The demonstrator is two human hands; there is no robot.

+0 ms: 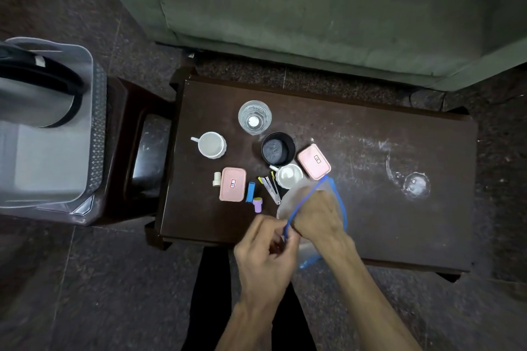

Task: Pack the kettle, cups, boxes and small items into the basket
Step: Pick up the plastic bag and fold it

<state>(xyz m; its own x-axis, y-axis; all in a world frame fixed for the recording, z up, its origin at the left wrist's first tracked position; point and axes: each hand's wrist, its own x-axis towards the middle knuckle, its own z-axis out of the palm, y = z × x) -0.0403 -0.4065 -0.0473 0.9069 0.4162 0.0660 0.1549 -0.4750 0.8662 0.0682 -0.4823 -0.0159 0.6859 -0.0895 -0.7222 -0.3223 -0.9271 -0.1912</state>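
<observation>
Clear blue-rimmed pouch (313, 194) held open by both hands.

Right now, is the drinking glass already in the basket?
No, the drinking glass stands on the table, while the basket on the left holds only the kettle.

Two forearms enter from the lower edge, both bare to the frame's limit; no sleeves, watch, rings or bands visible. Left hand (266, 248) and right hand (319, 215) ungloved. Between the forearms, dark, apparently black legwear (211, 293); its fabric cannot be told.
</observation>
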